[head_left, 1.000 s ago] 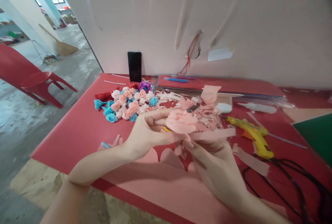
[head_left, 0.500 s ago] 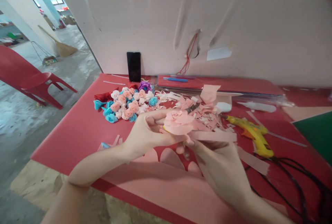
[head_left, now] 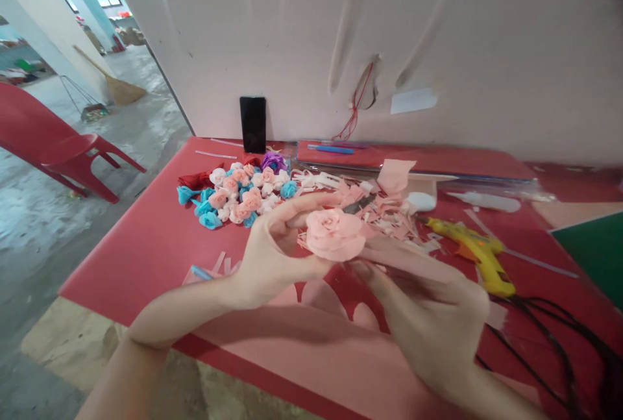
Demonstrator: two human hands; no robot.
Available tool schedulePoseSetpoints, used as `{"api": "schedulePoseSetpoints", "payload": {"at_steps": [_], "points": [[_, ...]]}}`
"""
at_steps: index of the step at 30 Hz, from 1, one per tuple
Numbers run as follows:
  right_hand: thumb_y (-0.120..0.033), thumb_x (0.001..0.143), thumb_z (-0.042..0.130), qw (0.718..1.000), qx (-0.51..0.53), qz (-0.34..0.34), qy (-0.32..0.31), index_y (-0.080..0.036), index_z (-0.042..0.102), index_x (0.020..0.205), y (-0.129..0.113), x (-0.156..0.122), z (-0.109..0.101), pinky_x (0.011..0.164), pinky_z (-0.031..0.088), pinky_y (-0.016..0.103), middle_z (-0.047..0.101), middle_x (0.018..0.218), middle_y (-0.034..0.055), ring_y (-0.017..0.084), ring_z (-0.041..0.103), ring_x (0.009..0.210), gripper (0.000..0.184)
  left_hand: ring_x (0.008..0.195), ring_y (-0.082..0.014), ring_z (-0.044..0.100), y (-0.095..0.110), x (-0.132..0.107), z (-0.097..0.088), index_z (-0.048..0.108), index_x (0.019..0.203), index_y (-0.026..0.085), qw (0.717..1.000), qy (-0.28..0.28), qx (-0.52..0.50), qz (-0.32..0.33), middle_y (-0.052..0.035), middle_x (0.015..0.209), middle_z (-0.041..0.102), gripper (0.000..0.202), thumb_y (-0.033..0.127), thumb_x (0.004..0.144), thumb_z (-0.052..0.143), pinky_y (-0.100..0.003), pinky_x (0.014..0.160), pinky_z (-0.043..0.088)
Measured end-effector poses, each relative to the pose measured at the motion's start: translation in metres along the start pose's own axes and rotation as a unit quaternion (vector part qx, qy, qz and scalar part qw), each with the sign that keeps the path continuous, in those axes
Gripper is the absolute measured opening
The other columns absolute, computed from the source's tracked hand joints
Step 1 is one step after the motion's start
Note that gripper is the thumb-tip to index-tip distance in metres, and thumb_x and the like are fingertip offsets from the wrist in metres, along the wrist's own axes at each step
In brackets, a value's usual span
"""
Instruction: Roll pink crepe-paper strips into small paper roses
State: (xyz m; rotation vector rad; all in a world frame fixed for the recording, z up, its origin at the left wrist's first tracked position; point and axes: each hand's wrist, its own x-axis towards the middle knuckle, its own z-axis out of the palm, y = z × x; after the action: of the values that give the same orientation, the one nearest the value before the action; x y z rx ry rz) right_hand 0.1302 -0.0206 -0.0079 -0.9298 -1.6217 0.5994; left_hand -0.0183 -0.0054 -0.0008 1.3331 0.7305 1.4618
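Note:
A pale pink paper rose (head_left: 335, 235) is held above the table, its layered petals turned up toward me. My left hand (head_left: 280, 245) curls around its left side, thumb below and fingers behind. My right hand (head_left: 423, 296) closes on the rose's lower right edge, thumb beneath and fingers stretched along the side. The rose's underside is hidden by the hands. Below them lie pink rounded paper petals (head_left: 324, 296) and a large pink paper sheet (head_left: 292, 342). Behind the rose are paper scraps (head_left: 396, 219) and dark scissors, partly covered.
Finished paper flowers (head_left: 238, 196) are heaped at the back left, near a phone (head_left: 253, 124) leaning on the wall. On the right lie a yellow glue gun (head_left: 479, 254), its black cable (head_left: 549, 335) and a glue stick (head_left: 540, 264). A red chair (head_left: 63, 147) stands beyond the table's left.
The rose has turned so its face shows more fully. My right hand has rolled over and its back has shifted right; the pink strip by its fingers no longer shows.

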Motion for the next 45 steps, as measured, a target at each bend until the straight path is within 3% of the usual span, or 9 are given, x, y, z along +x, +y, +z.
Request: {"api": "schedulePoseSetpoints", "payload": {"at_steps": [4,9,14,19,25,30,32,37,45], "points": [[-0.003,0.076,0.060,0.998,-0.014,-0.058,0.031,-0.035,0.065,0.087,0.001,-0.002,0.001,0.064,0.058,0.030,0.073,0.077,-0.0053,0.016,0.068,0.068,0.033,0.090,-0.0135,0.069,-0.003,-0.001,-0.001,0.068,0.097,0.023,0.999,0.000,0.024,0.023,0.0036,0.098,0.073,0.053,-0.007,0.054,0.069,-0.014,0.075,0.056],[-0.003,0.075,0.061,0.992,-0.036,-0.108,0.054,-0.030,0.065,0.084,0.002,0.001,0.002,0.058,0.056,0.029,0.070,0.070,-0.0025,0.015,0.066,0.062,0.029,0.073,-0.0120,0.068,-0.004,-0.002,0.000,0.068,0.095,0.020,0.994,0.031,0.086,0.055,-0.0006,0.095,0.074,0.046,-0.003,0.054,0.069,-0.018,0.068,0.057],[-0.012,0.075,0.063,0.998,-0.045,-0.031,0.044,-0.030,0.062,0.076,-0.003,-0.001,0.000,0.050,0.052,0.030,0.068,0.068,-0.0016,0.017,0.063,0.057,0.017,0.068,-0.0125,0.065,-0.003,-0.006,0.000,0.068,0.096,0.020,0.991,0.045,0.126,0.030,-0.0024,0.093,0.073,0.041,0.008,0.058,0.075,-0.021,0.066,0.056],[-0.016,0.078,0.060,0.997,-0.069,-0.009,0.026,-0.030,0.058,0.078,-0.006,-0.004,-0.001,0.051,0.050,0.033,0.067,0.068,-0.0002,0.019,0.063,0.057,0.014,0.064,-0.0139,0.062,-0.002,-0.008,0.000,0.068,0.099,0.021,0.991,0.032,0.125,0.024,0.0011,0.067,0.068,0.043,0.015,0.058,0.078,-0.024,0.063,0.055],[-0.006,0.076,0.056,0.987,-0.124,-0.098,0.038,-0.029,0.055,0.081,-0.003,-0.004,0.000,0.050,0.048,0.031,0.064,0.066,-0.0002,0.017,0.061,0.057,0.024,0.066,-0.0131,0.064,0.000,-0.008,0.002,0.068,0.099,0.021,0.995,0.014,0.096,-0.005,-0.0009,0.078,0.071,0.042,0.012,0.060,0.076,-0.024,0.066,0.056],[-0.004,0.074,0.057,0.960,-0.196,-0.197,0.043,-0.027,0.056,0.086,0.003,-0.008,-0.002,0.049,0.048,0.029,0.062,0.064,0.0004,0.016,0.061,0.058,0.025,0.065,-0.0134,0.064,0.002,-0.008,0.004,0.069,0.094,0.019,0.996,0.012,0.083,-0.013,-0.0003,0.068,0.070,0.036,0.013,0.059,0.076,-0.023,0.066,0.057],[-0.005,0.074,0.058,0.952,-0.211,-0.218,0.037,-0.026,0.056,0.086,0.004,-0.009,-0.004,0.049,0.048,0.028,0.063,0.064,0.0002,0.016,0.062,0.058,0.024,0.067,-0.0139,0.064,0.003,-0.007,0.004,0.070,0.091,0.020,0.997,0.016,0.075,-0.014,-0.0009,0.072,0.071,0.035,0.012,0.058,0.076,-0.023,0.066,0.057],[-0.006,0.073,0.058,0.959,-0.203,-0.195,0.035,-0.027,0.058,0.086,0.001,-0.006,-0.006,0.051,0.051,0.027,0.066,0.064,-0.0009,0.016,0.065,0.058,0.024,0.074,-0.0160,0.067,0.002,-0.007,0.003,0.070,0.088,0.022,0.997,0.029,0.064,-0.021,-0.0029,0.093,0.072,0.032,0.013,0.057,0.077,-0.024,0.066,0.058],[-0.006,0.074,0.059,0.971,-0.161,-0.171,0.047,-0.028,0.061,0.085,-0.004,-0.004,-0.006,0.052,0.054,0.026,0.070,0.070,0.0000,0.016,0.066,0.059,0.024,0.064,-0.0146,0.064,-0.001,-0.008,0.000,0.070,0.096,0.025,0.995,0.047,0.082,-0.017,0.0022,0.066,0.069,0.040,0.015,0.059,0.079,-0.030,0.073,0.057]]}}
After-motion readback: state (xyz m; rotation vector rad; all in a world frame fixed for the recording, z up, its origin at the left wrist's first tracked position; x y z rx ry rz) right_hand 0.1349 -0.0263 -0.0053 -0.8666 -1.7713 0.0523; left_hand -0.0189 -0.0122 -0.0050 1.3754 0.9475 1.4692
